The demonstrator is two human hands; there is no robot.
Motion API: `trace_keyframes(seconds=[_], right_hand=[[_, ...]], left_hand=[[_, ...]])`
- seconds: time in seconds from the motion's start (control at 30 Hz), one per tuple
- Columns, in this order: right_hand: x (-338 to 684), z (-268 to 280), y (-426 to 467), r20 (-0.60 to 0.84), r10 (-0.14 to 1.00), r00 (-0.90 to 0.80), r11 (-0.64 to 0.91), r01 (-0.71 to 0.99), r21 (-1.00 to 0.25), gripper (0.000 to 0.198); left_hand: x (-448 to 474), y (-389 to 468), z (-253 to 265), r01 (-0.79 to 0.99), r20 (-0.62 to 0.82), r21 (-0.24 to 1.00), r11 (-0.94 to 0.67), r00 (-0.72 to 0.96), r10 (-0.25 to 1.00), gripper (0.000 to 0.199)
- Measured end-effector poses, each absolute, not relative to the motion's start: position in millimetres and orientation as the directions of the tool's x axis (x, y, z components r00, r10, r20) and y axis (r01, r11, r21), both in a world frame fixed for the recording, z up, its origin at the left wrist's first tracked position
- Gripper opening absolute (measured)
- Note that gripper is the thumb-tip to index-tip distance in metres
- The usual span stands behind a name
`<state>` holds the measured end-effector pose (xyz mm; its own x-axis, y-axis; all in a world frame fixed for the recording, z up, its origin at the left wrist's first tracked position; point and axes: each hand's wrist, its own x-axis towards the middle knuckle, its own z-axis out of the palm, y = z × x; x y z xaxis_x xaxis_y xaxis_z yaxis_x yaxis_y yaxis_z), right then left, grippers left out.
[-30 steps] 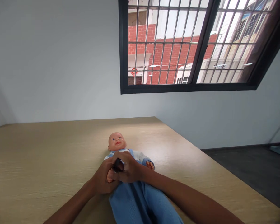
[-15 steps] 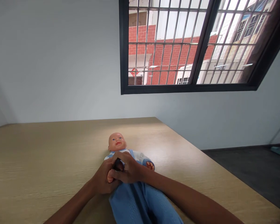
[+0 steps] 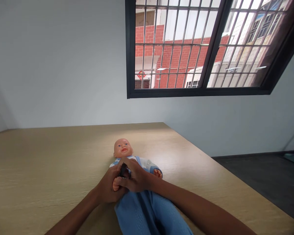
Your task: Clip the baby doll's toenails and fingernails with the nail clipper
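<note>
A baby doll (image 3: 123, 148) lies on its back, its head toward the wall, in a white and blue top and blue trousers (image 3: 137, 209). My left hand (image 3: 109, 187) is closed around the doll's small hand (image 3: 115, 185), whose fingers poke out by my right thumb. Between the thumb and forefinger of my right hand (image 3: 136, 176) is a small black clipper-like tool (image 3: 123, 170) with a shiny edge, close against the doll's fingers. Its tip is partly hidden by my fingers. The doll's other hand (image 3: 157, 173) rests free on the table, beyond my right wrist.
The light wooden table (image 3: 51, 169) meets a pale wall (image 3: 63, 65) at the back. Its right edge slants down toward the dark floor (image 3: 257, 173). A barred window with a black frame (image 3: 198, 92) is above.
The black tool shows slightly more and stands a little more upright in my right fingers. My left hand and the doll stay in place.
</note>
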<state>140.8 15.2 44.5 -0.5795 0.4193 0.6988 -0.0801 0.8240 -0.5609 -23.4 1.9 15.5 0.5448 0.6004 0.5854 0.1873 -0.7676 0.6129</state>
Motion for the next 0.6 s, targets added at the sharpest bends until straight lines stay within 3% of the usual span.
trace_keyframes(seconds=[0.13,0.6], right_hand=[[140.1,46.7,13.6,0.708,0.403,-0.579,0.815,-0.124,-0.566,0.03],[139.0,44.6,17.5,0.695,0.461,-0.552,0.804,-0.071,-0.59,0.034]], left_hand=[[-23.0,1.2,15.8,0.156,0.579,0.628,-0.762,0.561,0.592,0.02],[-27.0,3.6,13.3,0.174,0.574,0.612,-0.772,0.574,0.584,0.016]])
